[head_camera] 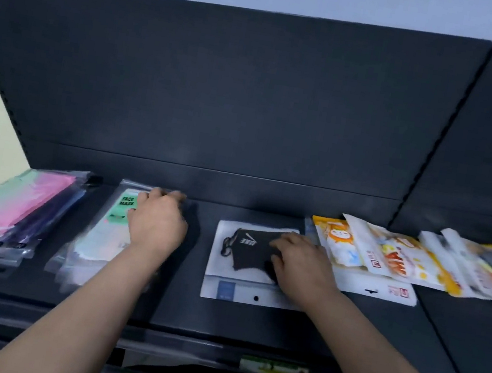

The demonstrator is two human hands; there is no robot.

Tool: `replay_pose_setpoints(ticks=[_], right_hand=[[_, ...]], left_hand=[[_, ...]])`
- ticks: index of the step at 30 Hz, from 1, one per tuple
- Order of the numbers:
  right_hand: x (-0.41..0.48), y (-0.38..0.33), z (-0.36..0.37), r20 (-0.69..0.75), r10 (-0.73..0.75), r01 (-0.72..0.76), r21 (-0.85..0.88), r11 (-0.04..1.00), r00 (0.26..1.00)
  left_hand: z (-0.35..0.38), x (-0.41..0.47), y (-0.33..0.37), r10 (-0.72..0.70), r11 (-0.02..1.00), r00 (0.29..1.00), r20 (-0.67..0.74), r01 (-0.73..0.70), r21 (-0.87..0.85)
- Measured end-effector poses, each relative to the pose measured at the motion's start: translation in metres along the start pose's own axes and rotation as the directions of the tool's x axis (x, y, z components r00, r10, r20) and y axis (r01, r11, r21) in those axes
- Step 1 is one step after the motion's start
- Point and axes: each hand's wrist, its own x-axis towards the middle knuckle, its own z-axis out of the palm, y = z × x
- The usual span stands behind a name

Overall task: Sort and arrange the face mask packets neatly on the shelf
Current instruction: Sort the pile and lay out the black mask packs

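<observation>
Two hands on the black shelf: left hand curls its fingers over the far edge of the green-label face mask packets, likely squaring that pile, while right hand presses fairly flat on the neighbouring black-mask packet, apparently steadying it.

Bare shelf lies open between clear packets and black-mask packet.

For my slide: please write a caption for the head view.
Left hand rests on a clear mask packet, right hand on a black-mask packet, on a dark shelf.
</observation>
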Motion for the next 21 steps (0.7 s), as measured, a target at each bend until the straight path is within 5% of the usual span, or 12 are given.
replay_pose_setpoints(ticks=[12,21], right_hand=[[-0.056,0.163,-0.041,-0.065,0.312,-0.317,-0.080,0.945,0.948],[-0.076,0.247,-0.037,0.076,0.325,-0.324,-0.024,0.946,0.943]], left_hand=[[0.051,-0.054,0.186,0.372,0.921,0.917,0.144,-0.346,-0.179],[0.087,-0.074,0.286,0.353,0.935,0.898,0.264,-0.336,-0.111]])
